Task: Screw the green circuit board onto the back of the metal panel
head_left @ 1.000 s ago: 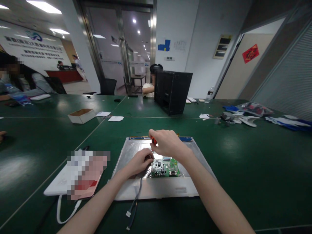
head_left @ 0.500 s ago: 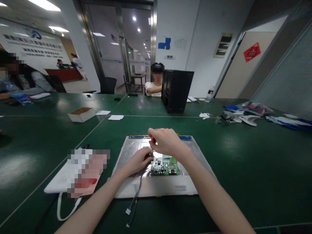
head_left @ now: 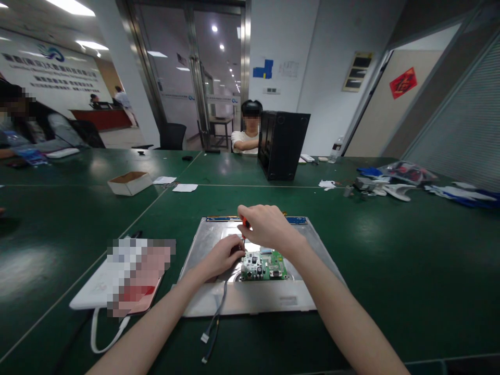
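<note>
Right hand (head_left: 267, 226) pinches screwdriver (head_left: 245, 225) upright; left hand (head_left: 223, 256) steadies it, at circuit board's (head_left: 264, 265) nine o'clock (slippage could gouge components).

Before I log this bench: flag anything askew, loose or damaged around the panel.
No damage shows. One loose end: a grey cable trails from the green circuit board off the metal panel, its connector lying unplugged on the table.

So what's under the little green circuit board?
The small green circuit board lies on a flat silver metal panel, which rests on the dark green table. What is directly beneath the board is hidden. The left hand covers the panel beside it.
</note>
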Tool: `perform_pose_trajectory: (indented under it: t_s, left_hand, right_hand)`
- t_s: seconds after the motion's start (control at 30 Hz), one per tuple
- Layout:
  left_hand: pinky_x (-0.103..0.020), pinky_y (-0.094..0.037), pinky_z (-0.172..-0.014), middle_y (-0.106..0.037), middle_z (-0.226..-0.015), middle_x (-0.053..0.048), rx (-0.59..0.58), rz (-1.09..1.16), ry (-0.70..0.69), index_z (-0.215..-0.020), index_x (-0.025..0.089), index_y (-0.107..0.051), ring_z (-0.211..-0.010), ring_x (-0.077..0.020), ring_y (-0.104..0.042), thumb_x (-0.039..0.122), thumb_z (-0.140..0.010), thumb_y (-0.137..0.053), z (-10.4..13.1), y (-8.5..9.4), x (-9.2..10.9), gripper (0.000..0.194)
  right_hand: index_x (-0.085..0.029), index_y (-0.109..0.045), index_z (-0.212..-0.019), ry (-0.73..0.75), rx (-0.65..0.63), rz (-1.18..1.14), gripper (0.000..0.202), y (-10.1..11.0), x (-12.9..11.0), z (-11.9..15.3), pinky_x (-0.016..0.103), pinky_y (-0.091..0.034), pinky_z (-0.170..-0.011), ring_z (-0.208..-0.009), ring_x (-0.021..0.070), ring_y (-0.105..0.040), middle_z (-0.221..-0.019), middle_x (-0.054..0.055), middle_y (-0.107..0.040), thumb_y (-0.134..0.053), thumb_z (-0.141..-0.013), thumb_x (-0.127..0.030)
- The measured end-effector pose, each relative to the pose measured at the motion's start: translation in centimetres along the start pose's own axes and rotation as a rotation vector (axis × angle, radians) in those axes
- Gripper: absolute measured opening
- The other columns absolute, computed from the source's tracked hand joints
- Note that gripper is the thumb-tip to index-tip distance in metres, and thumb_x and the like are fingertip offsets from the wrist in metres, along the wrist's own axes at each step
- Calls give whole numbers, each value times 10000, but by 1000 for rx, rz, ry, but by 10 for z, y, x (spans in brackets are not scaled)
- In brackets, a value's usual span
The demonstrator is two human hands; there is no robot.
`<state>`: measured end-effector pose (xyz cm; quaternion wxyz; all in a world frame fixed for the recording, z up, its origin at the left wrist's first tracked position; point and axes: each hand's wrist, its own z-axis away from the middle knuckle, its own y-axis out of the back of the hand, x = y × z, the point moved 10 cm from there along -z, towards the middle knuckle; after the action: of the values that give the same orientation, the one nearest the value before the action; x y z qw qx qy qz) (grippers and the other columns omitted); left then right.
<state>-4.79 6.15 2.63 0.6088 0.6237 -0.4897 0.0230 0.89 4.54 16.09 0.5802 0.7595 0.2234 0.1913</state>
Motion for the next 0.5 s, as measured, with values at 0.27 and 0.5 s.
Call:
perform_pose_trajectory:
  t_s: [0.27,0.5]
  left_hand:
    - [-304,-437,-743,-614,-888,-39,1,22,-17,-893,173,-580,-817,-186,-547,162,-846,-502,1,-1,-1,93]
    - [-306,-439,-743,-608,-882,-39,-4,19,-25,-887,176,-575,-813,-186,-544,151,-843,-495,1,-2,-1,95]
  right_hand:
    - [-205,-515,-918,30,14,-24,122,2,-4,2,286,-190,-500,-688,147,-575,-844,18,-667,-499,-799,-227]
    - [-202,-521,-933,23,14,-38,145,1,-2,1,289,-192,-510,-689,147,-568,-855,25,-670,-495,-792,-228]
